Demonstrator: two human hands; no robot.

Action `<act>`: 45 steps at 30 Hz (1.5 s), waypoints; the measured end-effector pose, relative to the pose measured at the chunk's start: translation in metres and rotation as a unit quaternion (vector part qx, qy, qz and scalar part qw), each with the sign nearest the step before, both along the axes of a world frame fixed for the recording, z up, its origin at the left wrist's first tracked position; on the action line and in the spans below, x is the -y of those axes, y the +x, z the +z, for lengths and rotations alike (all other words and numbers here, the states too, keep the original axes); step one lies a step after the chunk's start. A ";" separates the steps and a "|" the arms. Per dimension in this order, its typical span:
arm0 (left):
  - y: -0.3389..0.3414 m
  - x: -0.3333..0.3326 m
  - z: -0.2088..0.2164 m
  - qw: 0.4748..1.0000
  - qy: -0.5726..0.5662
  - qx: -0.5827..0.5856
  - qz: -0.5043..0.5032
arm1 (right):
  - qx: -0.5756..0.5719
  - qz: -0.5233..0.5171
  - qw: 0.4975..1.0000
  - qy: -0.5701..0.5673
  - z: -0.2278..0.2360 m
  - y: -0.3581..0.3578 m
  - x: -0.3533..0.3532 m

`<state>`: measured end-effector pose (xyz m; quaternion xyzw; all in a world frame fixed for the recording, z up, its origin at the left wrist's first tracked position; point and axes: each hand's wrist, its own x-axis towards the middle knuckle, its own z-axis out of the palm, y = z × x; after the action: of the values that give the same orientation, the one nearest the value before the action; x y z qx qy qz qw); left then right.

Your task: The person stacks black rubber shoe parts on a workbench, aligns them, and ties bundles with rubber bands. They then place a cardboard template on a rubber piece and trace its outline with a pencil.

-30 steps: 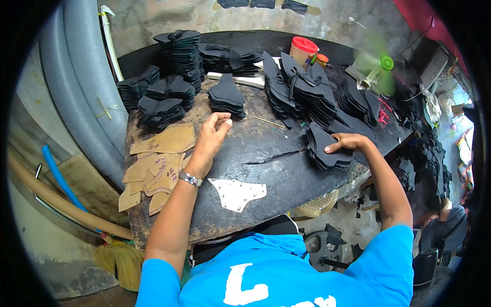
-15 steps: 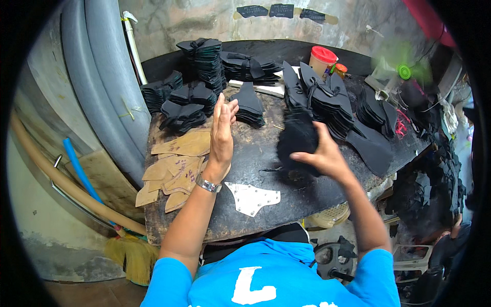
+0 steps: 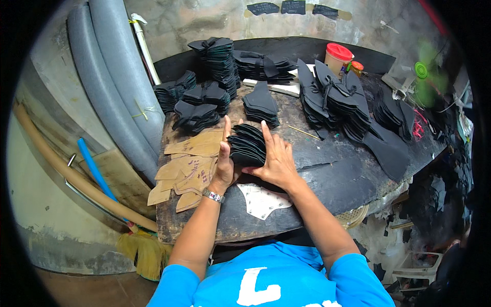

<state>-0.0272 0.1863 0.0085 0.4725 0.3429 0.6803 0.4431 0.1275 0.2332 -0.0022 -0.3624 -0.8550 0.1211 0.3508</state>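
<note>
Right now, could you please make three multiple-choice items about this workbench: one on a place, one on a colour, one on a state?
1. Where do the tan cardboard patterns lie?
A. On the bench, left of the left hand
B. Against the back wall
C. Under the red-lidded jar

2. What colour is the perforated piece near the bench's front edge?
A. Black
B. White
C. Blue

3. How is the stack of black cut pieces held?
A. Pinched in one hand
B. Lying untouched
C. Pressed between both hands

Answers:
1 A, the patterns fan out by the left wrist, at the bench's left side.
2 B, it shows pale against the dark benchtop.
3 C, the left hand and right hand flank the stack on either side.
</note>
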 end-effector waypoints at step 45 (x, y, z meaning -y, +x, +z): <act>-0.026 0.020 0.021 0.998 -0.014 0.057 -0.036 | -0.013 0.210 0.867 -0.452 0.089 -0.003 -0.028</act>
<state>-0.0528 0.1663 0.0298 0.4392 0.3093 0.6849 0.4922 0.1248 0.2612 0.0864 -0.2915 -0.7578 0.5701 0.1258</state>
